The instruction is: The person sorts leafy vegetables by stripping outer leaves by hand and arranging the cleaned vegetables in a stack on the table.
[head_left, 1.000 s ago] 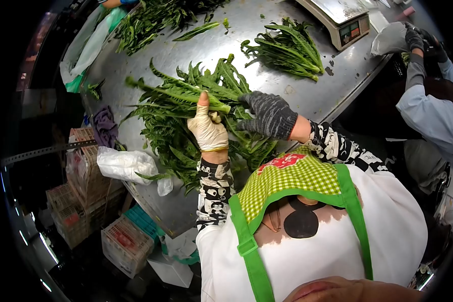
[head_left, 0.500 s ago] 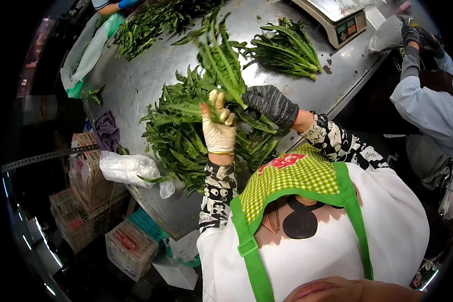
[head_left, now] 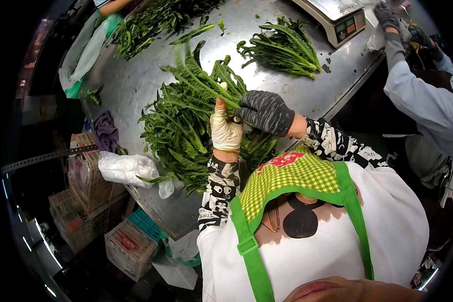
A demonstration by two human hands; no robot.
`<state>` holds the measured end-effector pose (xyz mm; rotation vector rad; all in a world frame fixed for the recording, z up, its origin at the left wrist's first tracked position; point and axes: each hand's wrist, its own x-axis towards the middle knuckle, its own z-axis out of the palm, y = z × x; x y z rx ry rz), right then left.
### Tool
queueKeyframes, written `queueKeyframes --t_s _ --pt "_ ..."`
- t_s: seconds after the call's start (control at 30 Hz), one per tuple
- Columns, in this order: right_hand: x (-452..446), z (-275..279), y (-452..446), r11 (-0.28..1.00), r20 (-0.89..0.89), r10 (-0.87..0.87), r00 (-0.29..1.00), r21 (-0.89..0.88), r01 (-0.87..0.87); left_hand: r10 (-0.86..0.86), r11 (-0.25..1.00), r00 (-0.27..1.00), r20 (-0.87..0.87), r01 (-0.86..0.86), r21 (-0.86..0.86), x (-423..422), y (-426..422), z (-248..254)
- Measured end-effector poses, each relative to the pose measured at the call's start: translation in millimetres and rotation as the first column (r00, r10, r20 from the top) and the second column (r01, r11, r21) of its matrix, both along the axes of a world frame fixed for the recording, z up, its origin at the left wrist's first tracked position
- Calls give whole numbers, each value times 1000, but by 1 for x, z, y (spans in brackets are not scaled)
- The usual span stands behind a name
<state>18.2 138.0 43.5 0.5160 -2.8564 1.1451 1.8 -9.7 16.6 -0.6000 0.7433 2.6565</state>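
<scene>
My left hand (head_left: pixel 225 132), in a thin white glove, is closed around the stems of a few long, jagged leafy greens (head_left: pixel 199 78). My right hand (head_left: pixel 268 112), in a dark grey knit glove, grips the stem ends right beside it, and the two hands touch or nearly touch. Up and to the left, the leaves slant away from my hands, their tips blurred. A large heap of the same greens (head_left: pixel 173 128) lies on the metal table (head_left: pixel 128 85) under and left of my hands. My fingertips are partly hidden by the leaves.
Beyond my hands lie a neat bunch of greens (head_left: pixel 287 50) and a loose leaf (head_left: pixel 192 34). A scale (head_left: pixel 345 25) stands at the far right. White plastic (head_left: pixel 128 168) and a purple cloth (head_left: pixel 105 131) are at the left edge, above crates (head_left: pixel 131 246). A co-worker (head_left: pixel 423 95) works at right.
My left hand has shifted right and closed on the stems beside my right hand. The held leaves have tipped left. A single leaf now lies at the back. The co-worker's hands have moved apart.
</scene>
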Motion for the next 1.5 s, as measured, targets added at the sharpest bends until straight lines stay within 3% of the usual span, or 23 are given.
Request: queueKeyframes --t_s 0.07,0.2,0.23,0.33,0.37,0.4,0.47,0.53,0.6,0.67,0.73,0.8,0.87,0.9,1.0,1.03,1.1,1.13,1.2,1.27,1.33,1.47,1.5 --pt "0 -16 1 997 -130 76 989 -10 -78 -69 997 998 3 69 19 2 -9 -11" --pt "1 -38 -7 974 -65 -125 990 -196 110 -55 988 998 -40 49 -144 7 -3 -3" --pt "1 -43 -4 987 -204 -122 971 -130 96 -17 991 1000 -22 14 -132 9 0 -1" --pt "-7 -37 2 761 614 -37 788 -494 421 46 983 995 -87 -61 -175 11 -1 5" --pt "-10 -41 10 964 213 76 974 -267 -17 57 993 985 -164 -72 -90 11 -1 15" --pt "-11 -45 19 933 -142 342 929 172 -317 98 994 981 -168 -106 -39 6 -2 17" --pt "2 -45 27 943 248 271 930 124 -308 119 993 983 -139 -119 7 6 -3 33" --pt "5 -21 24 1000 504 -25 863 6 25 114 991 967 -226 -127 -42 1 -8 15" --pt "7 -6 21 948 322 -58 945 -278 153 -22 896 976 -215 -77 -438 2 -4 13" --pt "3 -7 16 942 201 -37 979 -321 102 -89 803 927 -365 -150 -576 15 22 13" --pt "0 8 9 927 70 -42 997 -369 65 -20 974 961 -275 -42 -221 26 51 15" --pt "-4 5 6 693 240 -77 968 -685 225 -576 541 665 -475 -126 -831 32 47 -3" --pt "-2 5 23 741 214 -196 957 -606 288 -572 685 701 -425 124 -718 35 47 1" --pt "-1 -1 28 616 182 -196 963 -742 266 -621 600 671 -406 72 -797 33 47 1" --pt "-12 12 60 762 -66 -312 948 -614 208 -512 695 759 -402 91 -713 42 48 16" --pt "-19 9 70 495 1 -257 966 -859 133 -499 732 778 -381 144 -666 41 44 3" --pt "-32 12 98 464 17 -332 943 -868 179 -438 765 831 -343 145 -627 40 39 -10" --pt "-38 17 117 696 -60 -457 888 -645 315 -447 743 834 -323 145 -653 38 34 -19" --pt "-51 0 163 862 -291 -496 818 -277 424 -484 719 829 -281 194 -667 42 30 -25" --pt "-58 12 195 847 -289 -499 817 35 530 -549 665 805 -226 256 -702 43 26 -24" --pt "-72 6 232 867 23 -491 871 -81 491 -622 554 754 -214 229 -801 48 25 -34" --pt "-97 -49 264 853 317 -480 818 388 349 -791 23 589 -167 -243 -970 49 27 -28" --pt "-93 -61 257 834 207 -504 838 370 410 -795 -16 578 -187 -328 -945 48 29 -27"
